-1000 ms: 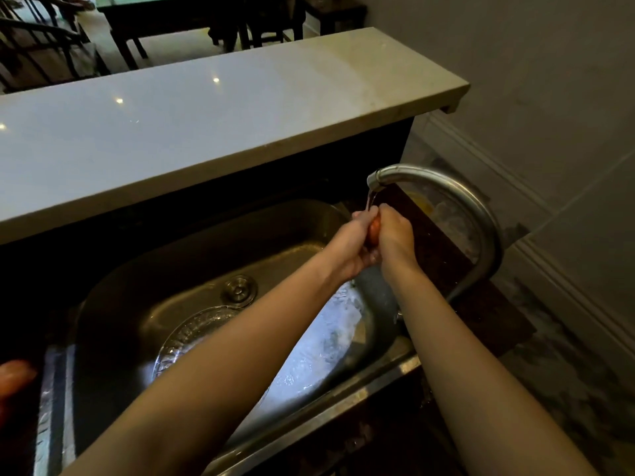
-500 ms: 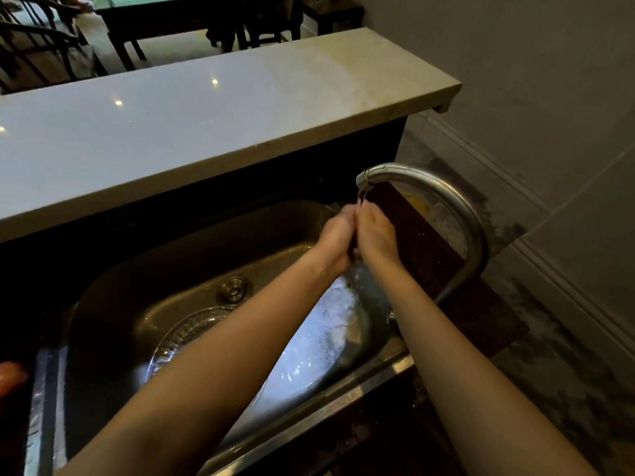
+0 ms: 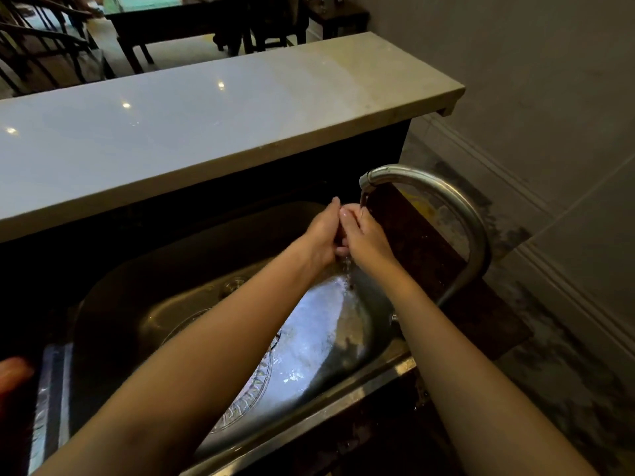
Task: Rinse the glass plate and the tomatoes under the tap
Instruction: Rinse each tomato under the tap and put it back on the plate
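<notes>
Presently on view, item by item. Left hand (image 3: pixel 321 235) and right hand (image 3: pixel 366 237): pressed together palm to palm directly beneath the spout of the tap (image 3: pixel 443 197), fingers closed around one another; whether a tomato sits between them cannot be told, as nothing red shows in the gap. Water: a thin stream drops from the spout onto the right hand's fingers (image 3: pixel 350 211) and runs off below the wrists into the sink (image 3: pixel 144 266). Glass plate (image 3: pixel 251 389): patterned rim, lying flat on the sink floor, largely hidden under the left forearm, wet and reflecting light. Drain (image 3: pixel 235 283): at the back of the basin, beyond the plate. Tomato (image 3: pixel 13 372): one reddish rounded shape at the far left edge of view, outside the basin, blurred and partly cut off. Pale stone counter (image 3: pixel 206 111): raised ledge behind the sink. Dark table (image 3: pixel 178 15) and chairs beyond it.
</notes>
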Available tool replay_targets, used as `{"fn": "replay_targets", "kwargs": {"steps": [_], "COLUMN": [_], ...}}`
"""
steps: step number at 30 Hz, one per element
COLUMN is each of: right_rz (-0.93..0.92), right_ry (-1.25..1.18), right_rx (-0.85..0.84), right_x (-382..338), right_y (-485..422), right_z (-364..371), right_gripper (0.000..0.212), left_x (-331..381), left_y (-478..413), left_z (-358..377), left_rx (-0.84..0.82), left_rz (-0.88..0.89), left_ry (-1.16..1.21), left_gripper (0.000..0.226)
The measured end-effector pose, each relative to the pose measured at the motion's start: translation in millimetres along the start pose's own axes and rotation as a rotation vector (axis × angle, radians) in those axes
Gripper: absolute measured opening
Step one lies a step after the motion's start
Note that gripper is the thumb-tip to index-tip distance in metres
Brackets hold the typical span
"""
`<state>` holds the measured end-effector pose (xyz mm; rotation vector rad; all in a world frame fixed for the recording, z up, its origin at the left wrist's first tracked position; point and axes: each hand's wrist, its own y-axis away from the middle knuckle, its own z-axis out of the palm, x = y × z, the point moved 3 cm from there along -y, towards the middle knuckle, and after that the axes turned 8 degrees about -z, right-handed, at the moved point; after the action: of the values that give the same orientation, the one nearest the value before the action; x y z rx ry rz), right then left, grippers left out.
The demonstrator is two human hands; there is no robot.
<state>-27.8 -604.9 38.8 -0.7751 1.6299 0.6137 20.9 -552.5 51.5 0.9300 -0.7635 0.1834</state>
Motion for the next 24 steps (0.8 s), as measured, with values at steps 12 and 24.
{"fn": "replay_targets", "kwargs": {"steps": [12, 24], "right_rz": [-0.025, -0.083], "right_ry": [0.047, -0.004], "right_rx": [-0.123, -0.102], "right_x": [7, 9], "right_y": [-8, -8], "right_z": [-6, -5], "right_gripper": [0.024, 0.018], "left_x": [4, 5], "left_y": [-8, -12], "left_z": [-6, 0], "left_rx": [-0.004, -0.002], "left_rz": [0.044, 0.016], "left_ry": [-0.148, -0.148], "left_gripper": [0.05, 0.047]}}
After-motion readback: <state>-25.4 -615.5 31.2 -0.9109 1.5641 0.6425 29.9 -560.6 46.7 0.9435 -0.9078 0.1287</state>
